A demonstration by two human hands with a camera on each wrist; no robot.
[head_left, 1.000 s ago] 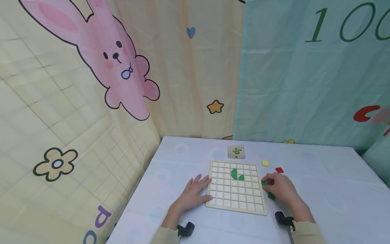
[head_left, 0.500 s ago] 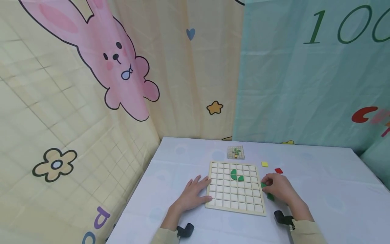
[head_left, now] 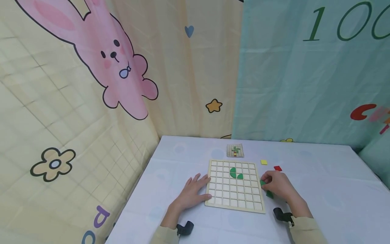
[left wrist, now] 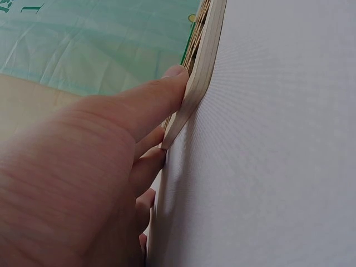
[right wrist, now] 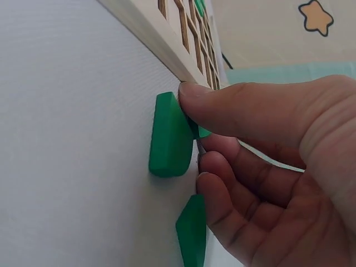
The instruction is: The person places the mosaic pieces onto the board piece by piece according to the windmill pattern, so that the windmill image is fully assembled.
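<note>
A wooden grid board (head_left: 234, 195) with white squares lies flat on the table, bearing several green quarter-circle tiles (head_left: 233, 173) in its upper middle. My left hand (head_left: 191, 193) rests at the board's left edge, fingers spread and thumb on the rim; the left wrist view shows the thumb (left wrist: 161, 94) against the board's side. Just off the right edge, my right hand (head_left: 280, 186) pinches a small green tile (right wrist: 203, 132), mostly hidden between thumb and fingers. Beside the fingertips are a thick green tile (right wrist: 169, 136) and another green tile (right wrist: 192, 231) closer to the camera.
Behind the board lies a small pattern card (head_left: 235, 150) with a gridded picture. A yellow square tile (head_left: 263, 162) and a red tile (head_left: 277, 168) lie to the right, past the right hand. Printed curtains (head_left: 195, 84) hang behind the white table (head_left: 179, 159).
The view shifts slightly with the head. Both hands stay about where they were, the left at the board's edge and the right at the green tiles.
</note>
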